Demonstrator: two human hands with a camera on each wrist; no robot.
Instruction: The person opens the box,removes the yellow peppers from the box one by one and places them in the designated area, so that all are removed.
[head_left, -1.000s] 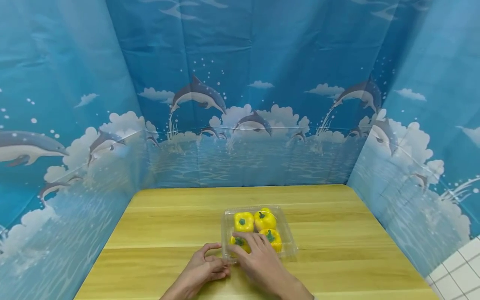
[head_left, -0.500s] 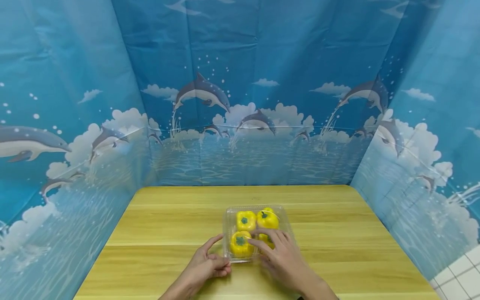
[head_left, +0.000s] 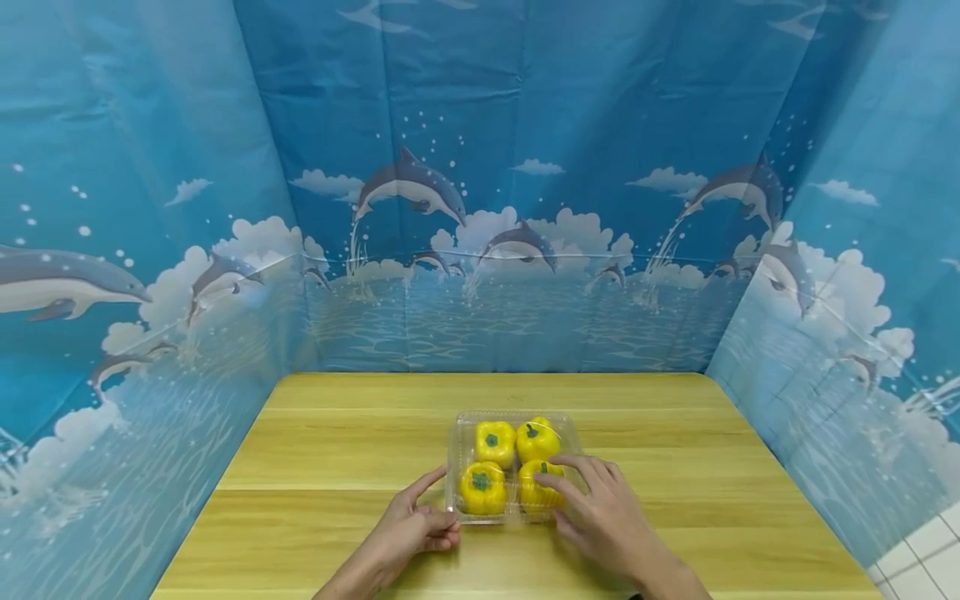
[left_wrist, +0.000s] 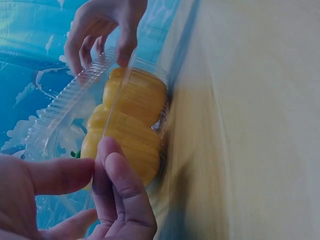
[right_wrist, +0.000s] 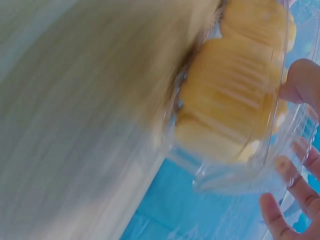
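Note:
A clear plastic clamshell box [head_left: 461, 446] rests on the table with several yellow bell peppers inside, among them one at the front left [head_left: 483, 492]. Its lid lies over them. At the box's front left corner my left hand [head_left: 401, 529] pinches the rim between thumb and fingers, plain in the left wrist view. My right hand [head_left: 603, 517] is at the front right, its fingers spread over the lid above the front right pepper [head_left: 536, 493]. In the right wrist view, the right thumb [right_wrist: 302, 82] touches the rim while the other fingers stand apart.
The wooden table [head_left: 337, 450] stretches out around the box on all sides. A blue dolphin-print curtain [head_left: 510, 325] hangs along its back and both sides. White floor tiles [head_left: 926, 550] show at the lower right.
My right hand has slid rightward along the front of the box, from the front left pepper to the front right one. The left hand stays at the left corner.

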